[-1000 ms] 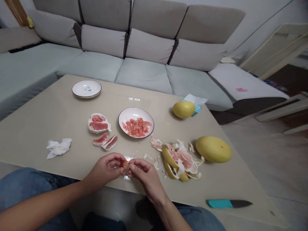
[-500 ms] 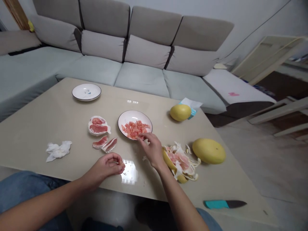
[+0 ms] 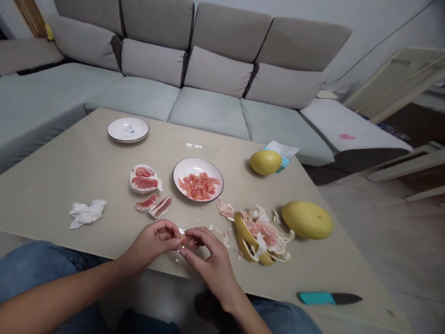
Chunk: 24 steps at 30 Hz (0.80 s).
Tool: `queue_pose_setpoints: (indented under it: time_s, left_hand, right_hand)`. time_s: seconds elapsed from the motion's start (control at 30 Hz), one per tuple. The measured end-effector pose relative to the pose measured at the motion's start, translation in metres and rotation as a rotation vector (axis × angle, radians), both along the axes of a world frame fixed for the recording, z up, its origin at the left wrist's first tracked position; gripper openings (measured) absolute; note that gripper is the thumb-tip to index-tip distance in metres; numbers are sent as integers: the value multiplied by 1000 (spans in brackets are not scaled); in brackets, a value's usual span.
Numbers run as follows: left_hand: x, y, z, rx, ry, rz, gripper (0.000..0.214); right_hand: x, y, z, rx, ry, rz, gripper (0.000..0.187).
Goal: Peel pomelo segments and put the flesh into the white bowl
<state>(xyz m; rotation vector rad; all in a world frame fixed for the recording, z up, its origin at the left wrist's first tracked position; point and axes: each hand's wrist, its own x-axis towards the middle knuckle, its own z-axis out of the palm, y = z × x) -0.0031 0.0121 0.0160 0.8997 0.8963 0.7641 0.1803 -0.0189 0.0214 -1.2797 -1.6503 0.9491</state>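
My left hand [image 3: 162, 239] is closed, pinching a small piece of pink pomelo flesh [image 3: 183, 238] between thumb and fingers. Beside it, my right hand [image 3: 210, 260] is curved with thumb and forefinger apart, its fingertips at the piece; whether they touch it I cannot tell. Beyond my hands stands a white plate [image 3: 189, 166] with a dark rim, holding pink pomelo chunks [image 3: 200, 186]. Left of the plate lie a partly peeled pomelo [image 3: 144, 183] in white pith and two loose segments [image 3: 160, 207]. A heap of peel and membrane [image 3: 260, 234] lies to the right of my right hand.
Two whole yellow pomelos [image 3: 266, 162] [image 3: 308, 220] sit on the right side of the table, one against a tissue pack [image 3: 283, 150]. A knife [image 3: 330, 298] lies near the front right. Crumpled tissue [image 3: 87, 214] and another white plate [image 3: 118, 134] are on the left.
My right hand has drawn back from the plate of chunks to the piece in my left hand. My left hand keeps its pinch. The view has shifted slightly.
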Motion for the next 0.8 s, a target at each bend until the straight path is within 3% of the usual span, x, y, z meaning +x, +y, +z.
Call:
queue_pose_setpoints:
  time_s: [0.13,0.27,0.43,0.53,0.67,0.8]
  left_hand:
    - [2,-4,-8,63,42,-19,20]
    - [3,-5,-12,114,110,-35,20]
    - [3,-6,-9,112,110,-48,18]
    - [2,-4,-4,33,75,-63,18]
    - [0,-2,1,-188,-48,-123,22]
    - [-2,-1,3,-355,-184,-137,21]
  right_hand:
    - [0,-3,-3,21,15,22,11]
    - [4,-5,-1,16,26,37,13]
    - [2,-8,3,-143,146,31,10]
    - [4,-5,4,-317,257,26,12]
    - [10,0,3,-544,493,121,25]
    - [12,2,0,-598,608,174,32]
